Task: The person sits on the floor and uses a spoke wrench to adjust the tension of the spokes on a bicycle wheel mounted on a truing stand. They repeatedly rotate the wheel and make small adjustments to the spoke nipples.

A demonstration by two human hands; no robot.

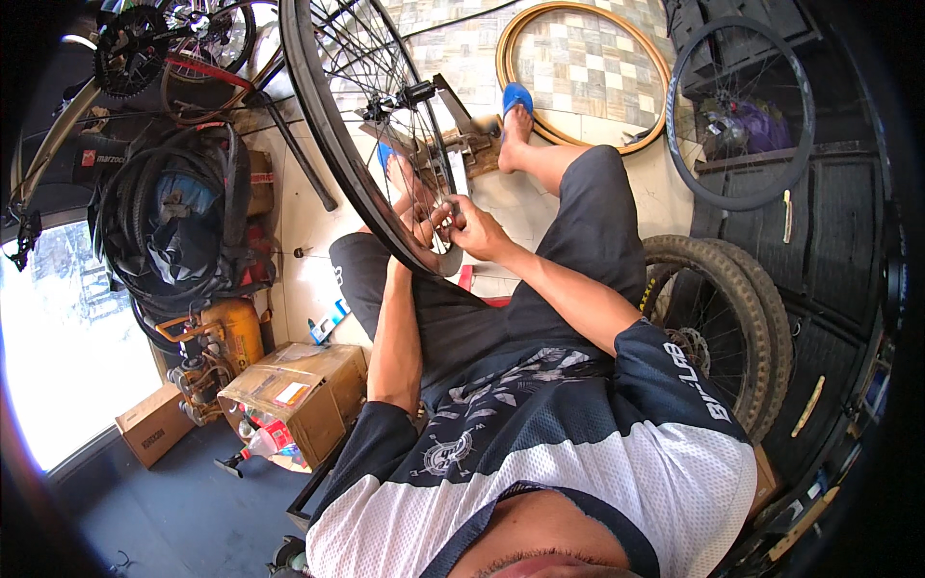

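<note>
A black-rimmed spoked bicycle wheel stands in a truing stand in front of my knees. My left hand reaches behind the near part of the rim, among the spokes, partly hidden by it. My right hand is pinched on a small tool at a spoke nipple right at the rim's inner edge. The tool itself is too small to make out. My feet in blue sandals rest beside the stand.
A tan tyre lies on the tiled floor ahead. A bare rim leans at the right, knobby-tyred wheels stand beside my right thigh. Left: coiled tyres and tubes, a yellow compressor, cardboard boxes.
</note>
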